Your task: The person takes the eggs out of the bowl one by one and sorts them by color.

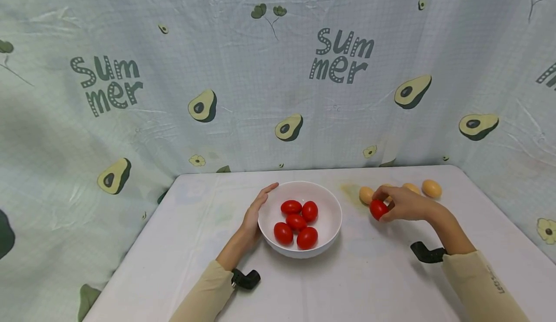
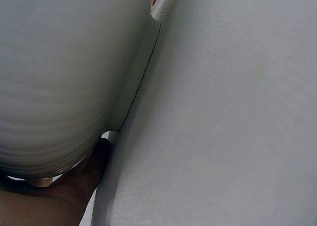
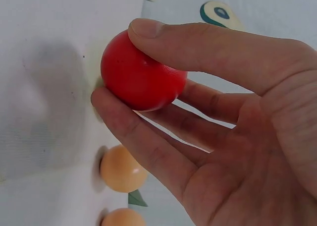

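A white bowl [image 1: 332, 211] stands mid-table with several red eggs [image 1: 296, 222] inside. Along the bowl's left side lies my left hand [image 1: 253, 216], its fingers stretched out against the outer wall. The left wrist view shows the bowl's outside [image 2: 64, 77] up close, with part of that hand [image 2: 74, 191] low beside it. To the right of the bowl, my right hand [image 1: 406, 203] pinches one red egg [image 3: 141, 75] between thumb and fingers. That egg is held right by the light brown eggs [image 1: 432, 189], and the hand partly covers some of them.
The brown eggs form a loose row near the table's back right edge; one brown egg [image 3: 121, 169] shows below the right hand's fingers in the right wrist view. A printed cloth [image 1: 243, 71] hangs behind the white-covered table [image 1: 208, 211].
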